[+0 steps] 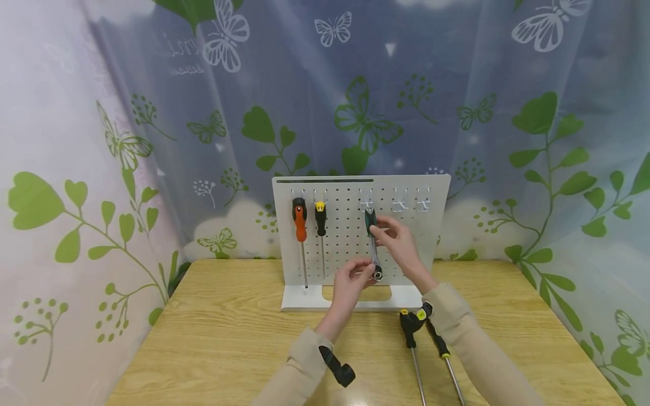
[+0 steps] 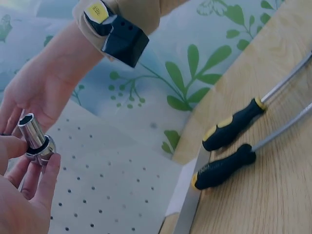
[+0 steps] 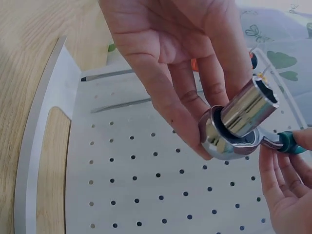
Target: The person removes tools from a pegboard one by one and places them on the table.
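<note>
A socket ratchet wrench [image 1: 374, 248] with a green and black handle stands nearly upright before the white pegboard [image 1: 345, 242], head down. My right hand [image 1: 398, 243] pinches its handle, whose top end is just below a wire hook [image 1: 366, 202]; whether it touches the hook I cannot tell. My left hand [image 1: 349, 285] holds the chrome head between thumb and fingers. A shiny socket [image 3: 249, 107] sticks out of the head toward me in the right wrist view. In the left wrist view the socket [image 2: 33, 131] shows between the left thumb and fingers.
An orange-and-black screwdriver [image 1: 300, 225] and a yellow-and-black one [image 1: 320, 220] hang at the board's left. Wire hooks [image 1: 400, 203] project at its upper right. Two black-and-yellow screwdrivers [image 2: 234, 126] lie on the wooden table [image 1: 218, 332], near my right forearm.
</note>
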